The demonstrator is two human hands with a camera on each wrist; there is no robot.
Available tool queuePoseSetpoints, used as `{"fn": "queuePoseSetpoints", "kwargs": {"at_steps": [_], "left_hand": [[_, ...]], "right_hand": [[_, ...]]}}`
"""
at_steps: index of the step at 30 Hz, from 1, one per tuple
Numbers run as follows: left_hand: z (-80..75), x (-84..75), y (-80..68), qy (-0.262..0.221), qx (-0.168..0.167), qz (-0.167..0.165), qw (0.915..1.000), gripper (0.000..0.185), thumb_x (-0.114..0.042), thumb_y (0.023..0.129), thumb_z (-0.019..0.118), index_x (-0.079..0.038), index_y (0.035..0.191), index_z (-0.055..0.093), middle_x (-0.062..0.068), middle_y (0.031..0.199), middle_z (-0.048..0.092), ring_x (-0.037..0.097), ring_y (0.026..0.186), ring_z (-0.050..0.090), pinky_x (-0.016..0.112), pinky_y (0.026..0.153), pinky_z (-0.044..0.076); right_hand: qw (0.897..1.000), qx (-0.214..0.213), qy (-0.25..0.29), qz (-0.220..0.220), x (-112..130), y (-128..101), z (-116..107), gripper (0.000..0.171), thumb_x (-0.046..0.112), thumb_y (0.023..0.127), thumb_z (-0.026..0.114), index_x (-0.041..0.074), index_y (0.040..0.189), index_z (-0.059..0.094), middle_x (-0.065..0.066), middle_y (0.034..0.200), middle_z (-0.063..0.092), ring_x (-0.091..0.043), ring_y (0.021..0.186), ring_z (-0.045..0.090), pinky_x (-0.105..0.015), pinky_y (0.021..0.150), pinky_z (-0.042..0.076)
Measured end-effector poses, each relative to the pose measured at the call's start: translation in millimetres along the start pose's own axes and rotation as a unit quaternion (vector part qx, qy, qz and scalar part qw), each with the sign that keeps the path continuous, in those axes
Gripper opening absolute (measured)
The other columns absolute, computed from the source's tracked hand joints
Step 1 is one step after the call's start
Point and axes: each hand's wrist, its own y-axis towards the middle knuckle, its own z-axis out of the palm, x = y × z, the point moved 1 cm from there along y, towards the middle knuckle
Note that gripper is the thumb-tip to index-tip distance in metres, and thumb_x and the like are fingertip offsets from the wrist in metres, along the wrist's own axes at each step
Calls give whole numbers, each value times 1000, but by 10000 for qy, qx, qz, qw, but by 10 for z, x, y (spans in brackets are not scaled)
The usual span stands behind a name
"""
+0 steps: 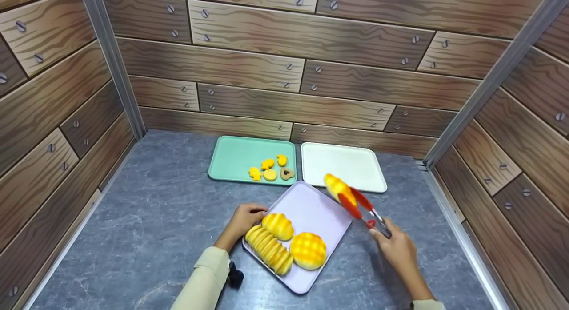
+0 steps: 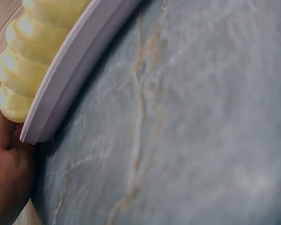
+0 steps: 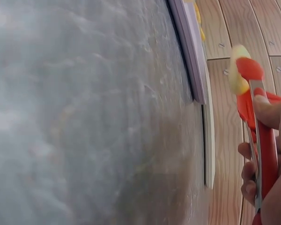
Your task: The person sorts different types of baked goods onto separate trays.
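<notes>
— Right hand (image 1: 398, 247)?
— Curled tight round red tongs (image 1: 362, 207), grip narrow; tongs clamped on a yellow bun (image 1: 335, 185), held aloft between lilac tray (image 1: 318, 203) and white tray (image 1: 344, 165).
— Left hand (image 1: 244, 219)?
— Gripping the lilac tray's rim at nine o'clock, beside the ridged loaf (image 1: 269, 250). Tray flat on the worktop (image 1: 155, 221).

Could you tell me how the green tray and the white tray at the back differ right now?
The green tray is mint and carries small yellow biscuits near its front right; the white tray carries nothing. The green tray sits left, the white tray right, where the tongs hold a bun over its front edge. Both are flat, rounded rectangles.
</notes>
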Motion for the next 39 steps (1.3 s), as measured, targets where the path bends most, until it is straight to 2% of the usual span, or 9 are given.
{"fn": "queuePoseSetpoints", "kwargs": {"at_steps": [4,8,13,17,21,27,33,39], "left_hand": [[-1,-3,3,-34,9,-96,9999,20,-13,95,65,-10,109,79,8,111,76,26,109,67,42,95,53],[-7,-3,4,-1,25,-178,9998,21,-12,95,64,-11,110,79,7,112,75,25,111,67,43,96,53],[-18,-8,0,17,63,-157,9999,21,-14,97,63,-11,112,78,7,114,75,26,112,66,44,98,52],[-11,-7,1,53,45,-111,9999,21,-13,97,63,-10,111,78,7,113,75,26,111,67,44,98,52],[1,-12,-2,65,11,-102,9999,21,-11,96,63,-8,110,78,8,112,75,26,110,67,43,96,53],[5,-14,-7,38,-52,-48,10000,19,-11,95,65,-7,108,78,9,110,76,27,109,68,43,95,54],[4,3,4,-34,-52,-101,9999,21,-11,95,64,-8,110,78,8,112,75,27,111,67,43,96,53],[7,7,10,75,-84,77,9999,20,-10,94,66,-7,109,78,9,111,76,27,110,67,43,96,53]], "right_hand": [[9992,-219,-95,314,-48,141,-3,52,35,90,74,11,134,63,-24,115,70,-50,99,66,-63,76,47],[9976,-420,-123,530,-96,296,-2,46,35,91,74,12,129,64,-24,104,70,-48,89,66,-58,64,44],[9947,-467,-99,913,-139,471,-9,43,37,93,70,12,127,63,-25,102,69,-48,86,64,-52,58,40],[9911,-423,-147,1255,-183,577,13,49,40,95,67,7,130,60,-30,106,68,-51,89,64,-55,60,43],[9875,-365,-229,1513,-218,649,67,56,41,96,65,2,135,55,-35,114,64,-56,97,62,-61,67,45],[9848,-463,-403,1628,-219,738,180,46,39,96,63,-2,117,59,-35,107,65,-57,96,61,-63,67,44],[9825,-543,-480,1716,-184,800,272,46,37,98,61,-5,116,57,-36,108,63,-57,97,60,-64,69,44],[9807,-607,-524,1784,-196,847,331,45,35,97,62,-7,110,56,-38,106,63,-58,94,60,-64,69,44]]}}
